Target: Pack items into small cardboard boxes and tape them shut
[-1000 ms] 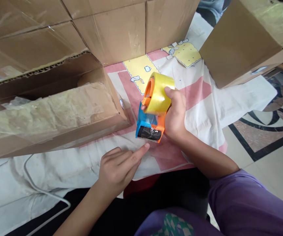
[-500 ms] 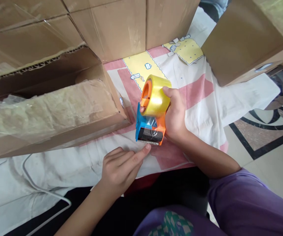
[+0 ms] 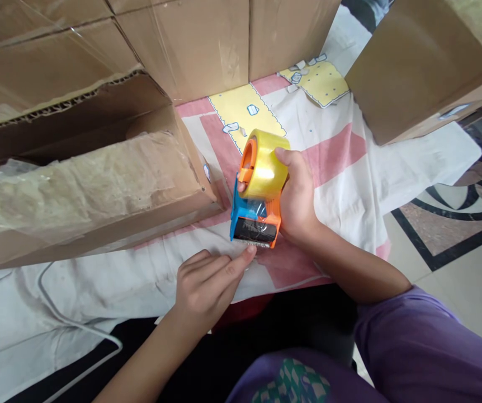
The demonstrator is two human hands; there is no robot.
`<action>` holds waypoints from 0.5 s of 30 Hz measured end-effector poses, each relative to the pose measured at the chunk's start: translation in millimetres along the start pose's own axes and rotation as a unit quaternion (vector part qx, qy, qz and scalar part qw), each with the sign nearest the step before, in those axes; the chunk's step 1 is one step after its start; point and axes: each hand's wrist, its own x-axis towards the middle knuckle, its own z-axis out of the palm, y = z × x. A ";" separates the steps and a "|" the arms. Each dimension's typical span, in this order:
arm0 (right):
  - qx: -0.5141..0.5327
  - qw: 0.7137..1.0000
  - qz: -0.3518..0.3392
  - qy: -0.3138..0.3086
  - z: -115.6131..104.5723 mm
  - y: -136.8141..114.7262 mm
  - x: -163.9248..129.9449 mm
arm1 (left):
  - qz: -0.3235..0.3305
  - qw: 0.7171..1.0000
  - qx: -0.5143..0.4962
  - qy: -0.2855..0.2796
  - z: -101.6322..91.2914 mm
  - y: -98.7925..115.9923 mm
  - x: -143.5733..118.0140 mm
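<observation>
Pointing toward the person, tape dispenser (image 3: 258,196), long axis near-vertical in view.

Large brown cardboard boxes (image 3: 207,45) cut off by top and left edges. Orange-and-blue plastic tape dispenser (image 3: 254,215) partly hidden inside right hand (image 3: 297,196); loose tape end under left hand (image 3: 207,285) fingertip too faint to make out.

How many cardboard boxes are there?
3, maybe more hidden: a long plastic-wrapped box at left, a big box at the top, and another box at upper right.
</observation>
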 end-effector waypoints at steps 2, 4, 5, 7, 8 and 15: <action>0.019 1.000 0.007 -0.002 0.7 -0.4 0.0 | -0.002 1.000 0.002 0.000 0.2 -0.2 0.1; 0.030 0.999 0.014 -0.001 1.6 -0.9 0.1 | -0.005 1.000 0.007 -0.002 0.0 -0.3 0.5; 0.031 0.999 0.016 0.001 2.0 -1.0 0.3 | -0.006 1.000 0.009 -0.003 -0.1 -0.3 0.5; 0.028 0.999 0.017 0.007 2.5 -1.0 0.4 | -0.010 1.000 0.013 -0.005 -0.5 -0.3 0.2; 0.025 0.999 0.018 0.009 2.6 -0.9 0.4 | -0.012 1.000 0.016 -0.007 -0.7 -0.3 -0.1; 0.019 0.999 0.028 0.000 1.9 1.5 0.8 | -0.003 0.999 0.051 -0.017 -1.5 -0.8 0.2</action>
